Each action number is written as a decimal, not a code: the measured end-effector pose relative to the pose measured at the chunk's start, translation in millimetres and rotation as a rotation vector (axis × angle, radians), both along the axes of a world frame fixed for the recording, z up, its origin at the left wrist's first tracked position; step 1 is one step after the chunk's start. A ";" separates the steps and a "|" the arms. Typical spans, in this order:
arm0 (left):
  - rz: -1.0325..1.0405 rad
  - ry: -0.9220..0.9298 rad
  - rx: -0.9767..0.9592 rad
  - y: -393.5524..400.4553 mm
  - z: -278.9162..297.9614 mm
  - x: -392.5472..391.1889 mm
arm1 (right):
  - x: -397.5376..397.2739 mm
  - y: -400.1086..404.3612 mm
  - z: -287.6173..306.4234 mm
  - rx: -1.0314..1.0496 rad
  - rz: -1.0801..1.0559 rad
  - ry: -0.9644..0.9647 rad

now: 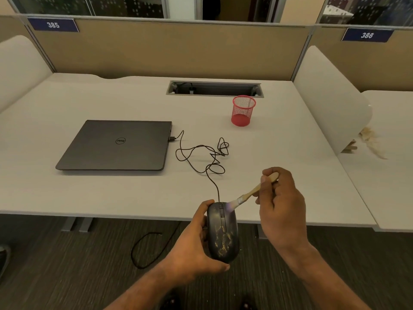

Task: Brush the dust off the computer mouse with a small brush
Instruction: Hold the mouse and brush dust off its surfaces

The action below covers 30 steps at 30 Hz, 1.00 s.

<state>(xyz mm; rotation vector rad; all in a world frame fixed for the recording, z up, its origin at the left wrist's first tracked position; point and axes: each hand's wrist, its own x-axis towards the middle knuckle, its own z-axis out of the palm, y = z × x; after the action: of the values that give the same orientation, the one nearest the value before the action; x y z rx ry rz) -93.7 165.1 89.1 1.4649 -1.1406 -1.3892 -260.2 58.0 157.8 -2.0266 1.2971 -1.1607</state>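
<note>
Black mouse [223,233] (yellowish dust specks); red cup [243,111].

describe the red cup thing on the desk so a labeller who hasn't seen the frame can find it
Start at the pale grey desk and its recessed cable tray along the back edge. Just in front of the tray's right end stands the red wire-mesh pen cup, upright and apparently empty. It is the only red object there, standing apart from the closed dark grey laptop to its left.

Laptop [116,145] left on desk [67,193], cable [201,157] right of it, mesh cup [243,111] behind, mouse [222,231] nearest.
</note>
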 end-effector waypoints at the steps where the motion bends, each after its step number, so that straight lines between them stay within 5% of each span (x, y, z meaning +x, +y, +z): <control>1: -0.002 -0.003 0.000 -0.8 0.6 -0.1 | -1.3 -1.5 2.2 -0.019 -0.009 -0.014; 30: -0.017 -0.020 0.017 -0.1 -0.9 0.5 | -0.6 -1.3 4.1 0.067 0.024 -0.111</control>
<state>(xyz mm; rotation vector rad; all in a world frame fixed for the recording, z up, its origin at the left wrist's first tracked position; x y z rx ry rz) -93.2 165.0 88.2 1.4875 -1.1587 -1.4013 -260.8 56.7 161.9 -1.8978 1.2376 -1.1851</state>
